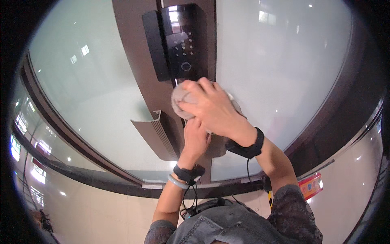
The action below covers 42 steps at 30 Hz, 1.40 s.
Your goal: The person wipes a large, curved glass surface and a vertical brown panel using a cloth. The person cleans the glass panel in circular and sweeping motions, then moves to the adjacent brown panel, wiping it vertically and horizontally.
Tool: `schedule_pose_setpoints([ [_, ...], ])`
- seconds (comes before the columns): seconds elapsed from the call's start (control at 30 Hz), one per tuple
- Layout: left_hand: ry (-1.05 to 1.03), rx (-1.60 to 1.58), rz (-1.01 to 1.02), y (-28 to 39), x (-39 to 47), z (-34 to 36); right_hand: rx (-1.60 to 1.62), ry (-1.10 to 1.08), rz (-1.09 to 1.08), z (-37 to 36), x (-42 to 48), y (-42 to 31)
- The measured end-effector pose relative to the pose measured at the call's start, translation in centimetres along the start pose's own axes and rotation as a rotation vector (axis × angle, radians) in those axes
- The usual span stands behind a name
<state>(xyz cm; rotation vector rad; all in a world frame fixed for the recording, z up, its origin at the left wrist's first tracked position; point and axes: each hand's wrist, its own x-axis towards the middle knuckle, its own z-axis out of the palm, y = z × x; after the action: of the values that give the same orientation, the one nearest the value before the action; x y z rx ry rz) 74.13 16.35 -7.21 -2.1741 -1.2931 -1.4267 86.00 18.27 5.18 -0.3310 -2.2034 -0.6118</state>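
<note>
A light grey cloth (180, 105) is bunched under my right hand (214, 109), just below the black keypad lock (190, 45) on the brown door frame. My right fingers are bent over the cloth and hold it against the door hardware. Directly below, my left hand (196, 137) has curled fingers close to the cloth's lower side and the right door handle (219, 146). What those left fingertips grip is hidden. To the left of my left hand juts a brown ridged door handle (155, 134).
Frosted glass panels (274, 76) fill both sides of the brown frame (134, 45). Cables (190, 198) hang from black wrist straps. A red and orange sign (310, 186) is at lower right, near a yellow and black striped strip (270, 199). Pale tiles (106, 210) cover the floor.
</note>
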Motion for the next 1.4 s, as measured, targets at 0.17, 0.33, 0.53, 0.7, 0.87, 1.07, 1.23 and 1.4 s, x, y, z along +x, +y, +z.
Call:
schedule_pose_setpoints([
  [0.17, 0.097, 0.013, 0.065, 2.0, 1.7, -0.9, -0.012, 0.115, 0.156, -2.0, -2.2, 3.3],
  [0.33, 0.190, 0.032, 0.002, 2.4, 1.3, 0.3, -0.263, 0.427, 0.297, -5.7, 1.5, 4.9],
  [0.53, 0.174, 0.046, 0.012, 2.3, 1.3, 0.4, -0.441, 0.520, 0.161, -8.9, 9.6, 7.9],
  [0.7, 0.183, 0.021, 0.018, 2.6, 1.4, 0.3, -0.343, 0.271, 0.311, -7.4, 7.3, 5.1],
  [0.87, 0.199, 0.013, -0.021, 3.0, 1.5, 0.1, -0.424, 0.002, 0.180, -4.0, -0.5, 2.0],
  [1.07, 0.181, 0.017, -0.034, 2.8, 1.4, -0.2, -0.305, 0.089, 0.168, -7.5, 1.9, 3.1],
  [1.23, 0.125, -0.005, -0.008, 2.8, 1.5, -0.7, -0.451, 0.539, 0.068, -12.5, 10.6, 6.5],
  [1.4, 0.113, -0.021, -0.009, 2.9, 1.5, -1.2, -0.358, 0.466, -0.067, -9.1, 14.6, 9.7],
])
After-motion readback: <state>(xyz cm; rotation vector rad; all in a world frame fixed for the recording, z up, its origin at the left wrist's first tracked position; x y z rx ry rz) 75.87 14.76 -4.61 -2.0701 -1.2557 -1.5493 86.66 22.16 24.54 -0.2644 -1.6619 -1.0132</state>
